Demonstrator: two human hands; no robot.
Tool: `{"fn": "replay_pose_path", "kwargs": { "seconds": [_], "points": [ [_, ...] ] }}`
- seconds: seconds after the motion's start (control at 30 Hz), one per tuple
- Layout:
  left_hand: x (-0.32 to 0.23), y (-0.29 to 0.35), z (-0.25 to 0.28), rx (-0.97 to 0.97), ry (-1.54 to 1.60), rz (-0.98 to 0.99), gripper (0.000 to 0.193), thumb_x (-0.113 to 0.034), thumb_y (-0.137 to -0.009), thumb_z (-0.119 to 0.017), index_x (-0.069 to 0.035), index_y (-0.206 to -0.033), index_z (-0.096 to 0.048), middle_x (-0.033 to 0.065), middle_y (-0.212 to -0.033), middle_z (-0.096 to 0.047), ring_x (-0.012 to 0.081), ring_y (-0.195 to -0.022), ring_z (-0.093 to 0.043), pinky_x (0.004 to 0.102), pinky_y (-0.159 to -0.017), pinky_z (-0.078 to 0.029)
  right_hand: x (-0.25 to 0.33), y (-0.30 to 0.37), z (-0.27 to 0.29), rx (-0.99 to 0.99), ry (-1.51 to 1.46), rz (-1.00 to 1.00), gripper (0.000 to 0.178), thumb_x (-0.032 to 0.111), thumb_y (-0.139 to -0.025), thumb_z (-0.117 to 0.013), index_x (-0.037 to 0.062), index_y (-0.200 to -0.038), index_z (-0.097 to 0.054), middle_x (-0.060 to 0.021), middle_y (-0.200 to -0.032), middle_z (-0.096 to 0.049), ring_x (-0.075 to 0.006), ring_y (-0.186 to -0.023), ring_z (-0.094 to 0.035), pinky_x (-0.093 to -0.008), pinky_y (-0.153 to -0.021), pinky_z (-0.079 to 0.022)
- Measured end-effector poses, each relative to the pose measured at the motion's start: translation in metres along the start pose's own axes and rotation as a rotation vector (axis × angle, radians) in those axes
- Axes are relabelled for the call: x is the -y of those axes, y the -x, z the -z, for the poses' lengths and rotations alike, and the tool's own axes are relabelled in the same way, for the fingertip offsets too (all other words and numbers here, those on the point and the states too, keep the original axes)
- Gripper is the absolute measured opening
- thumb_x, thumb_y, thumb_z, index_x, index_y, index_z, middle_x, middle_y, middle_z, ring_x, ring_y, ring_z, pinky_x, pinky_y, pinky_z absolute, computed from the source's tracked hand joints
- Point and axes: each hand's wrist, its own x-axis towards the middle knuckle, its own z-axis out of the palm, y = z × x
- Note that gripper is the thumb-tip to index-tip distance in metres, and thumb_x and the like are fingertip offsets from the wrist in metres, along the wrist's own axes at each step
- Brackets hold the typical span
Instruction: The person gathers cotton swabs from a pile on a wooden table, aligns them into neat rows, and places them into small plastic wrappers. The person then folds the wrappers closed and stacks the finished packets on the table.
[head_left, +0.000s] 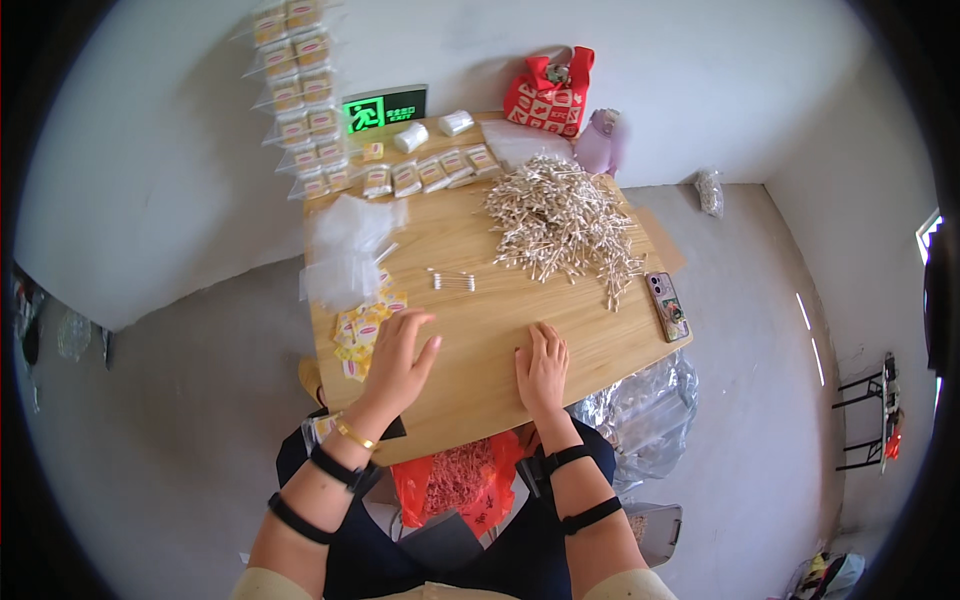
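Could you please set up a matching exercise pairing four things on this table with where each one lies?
Things:
1. cotton swab pile
2. phone
3. clear bags
4. yellow packets

Places:
A. right edge of the table
B. beside the left hand
C. far right part of the table
D. left side, beyond the yellow packets

Pairs: 1-C, 2-A, 3-D, 4-B

White wall [150, 200], grey floor [200, 420], wooden table [480, 330]
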Motion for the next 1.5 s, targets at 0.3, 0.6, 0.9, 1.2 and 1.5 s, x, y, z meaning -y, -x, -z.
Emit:
{"fn": "replay_pose_path", "kwargs": {
  "seconds": [0.3, 0.6, 0.9, 1.2, 1.5],
  "points": [
    [0.074, -0.069, -0.105, 0.078, -0.612, 0.009, 0.068, -0.045, -0.107, -0.047, -0.003, -0.159, -0.033, 0.0223, -0.166, -0.03, 0.0459, -0.154, -0.023, 0.0582, -0.126, -0.017, 0.003, 0.001, 0.0, -0.001, -0.003, -0.001, 0.053, 0.024, -0.096, -0.061, 0.0032, -0.144, -0.054, -0.0155, -0.15, -0.051, -0.0338, -0.144, -0.042, -0.0507, -0.124, -0.027],
    [0.059, -0.033, -0.1, 0.263, -0.644, 0.032, 0.077, -0.047, -0.104, -0.051, -0.001, -0.161, -0.028, 0.0215, -0.167, -0.028, 0.0429, -0.154, -0.025, 0.0591, -0.126, -0.018, -0.017, -0.055, 0.004, 0.0, -0.113, 0.022, 0.039, 0.014, -0.087, -0.068, 0.0071, -0.126, -0.062, -0.0117, -0.129, -0.057, -0.0331, -0.118, -0.053, -0.0472, -0.104, -0.041],
    [0.022, 0.015, -0.11, 0.277, -0.559, 0.146, 0.084, -0.052, -0.103, -0.049, 0.001, -0.163, -0.023, 0.0232, -0.168, -0.024, 0.043, -0.156, -0.021, 0.0578, -0.127, -0.014, -0.018, -0.197, -0.028, 0.105, 0.242, 0.638, 0.027, 0.008, -0.085, -0.066, 0.0142, -0.112, -0.068, -0.0065, -0.123, -0.057, -0.0267, -0.115, -0.054, -0.0406, -0.099, -0.045],
    [0.012, 0.03, -0.103, 0.312, -0.546, 0.12, 0.086, -0.056, -0.103, -0.048, 0.001, -0.162, -0.024, 0.0222, -0.167, -0.026, 0.041, -0.156, -0.021, 0.061, -0.126, -0.014, 0.032, -0.203, -0.04, 0.266, 0.411, 0.893, 0.01, 0.014, -0.087, -0.065, 0.0129, -0.095, -0.07, -0.0031, -0.11, -0.066, -0.0209, -0.114, -0.057, -0.0377, -0.098, -0.045],
    [0.0, 0.049, -0.1, 0.344, -0.494, 0.121, 0.087, -0.056, -0.102, -0.048, 0.002, -0.162, -0.023, 0.0244, -0.167, -0.025, 0.0439, -0.156, -0.021, 0.0619, -0.125, -0.014, 0.065, -0.143, -0.05, 0.581, -0.072, 0.703, 0.017, 0.013, -0.087, -0.071, 0.0142, -0.104, -0.072, -0.0055, -0.104, -0.069, -0.0247, -0.113, -0.062, -0.0395, -0.1, -0.046]
  ]
}}
